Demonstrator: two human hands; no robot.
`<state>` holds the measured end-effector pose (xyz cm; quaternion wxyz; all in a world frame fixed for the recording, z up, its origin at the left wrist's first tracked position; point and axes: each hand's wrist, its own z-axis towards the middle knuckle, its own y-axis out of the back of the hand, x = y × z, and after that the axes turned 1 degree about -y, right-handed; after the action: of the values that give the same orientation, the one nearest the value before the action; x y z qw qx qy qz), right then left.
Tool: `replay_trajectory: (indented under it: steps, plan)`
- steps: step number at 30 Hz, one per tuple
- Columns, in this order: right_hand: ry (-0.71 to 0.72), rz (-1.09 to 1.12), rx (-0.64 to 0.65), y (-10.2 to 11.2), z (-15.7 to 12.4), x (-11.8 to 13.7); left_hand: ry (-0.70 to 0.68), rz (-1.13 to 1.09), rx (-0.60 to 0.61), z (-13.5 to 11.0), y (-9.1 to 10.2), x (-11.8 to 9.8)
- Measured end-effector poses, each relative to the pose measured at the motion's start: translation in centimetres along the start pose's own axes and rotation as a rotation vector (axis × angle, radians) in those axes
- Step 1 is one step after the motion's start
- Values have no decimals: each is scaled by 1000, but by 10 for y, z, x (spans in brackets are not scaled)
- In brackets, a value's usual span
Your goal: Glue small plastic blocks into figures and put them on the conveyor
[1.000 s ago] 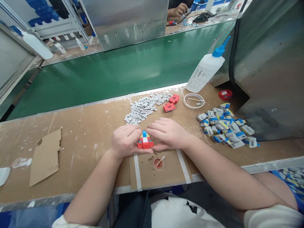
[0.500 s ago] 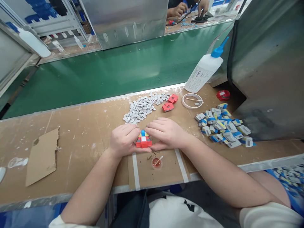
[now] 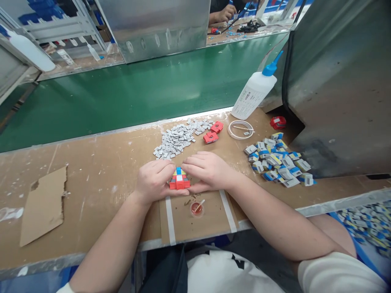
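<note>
Pinching a small red part [image 3: 179,180] between them, the left hand [image 3: 153,180] and right hand [image 3: 207,171] meet over the taped cardboard pad [image 3: 214,217], both grasping it. Just in front of the part, on that pad, sits a little red cap with a stick [image 3: 196,208]. Beyond it lies a heap of grey chips [image 3: 177,139]; off to its right, blue-and-white pieces [image 3: 278,160].

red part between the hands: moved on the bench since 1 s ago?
No. The red part sits just up-left of the small red dish, same as before; only the camera shifted.
</note>
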<state>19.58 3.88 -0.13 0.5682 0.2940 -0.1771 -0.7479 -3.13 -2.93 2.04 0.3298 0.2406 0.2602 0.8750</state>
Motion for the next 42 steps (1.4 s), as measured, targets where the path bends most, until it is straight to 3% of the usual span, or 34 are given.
replay_trajectory:
  steps: [42]
  plan:
    - [-2, -3, -15, 0, 0, 1, 3, 6, -18, 0, -1, -1]
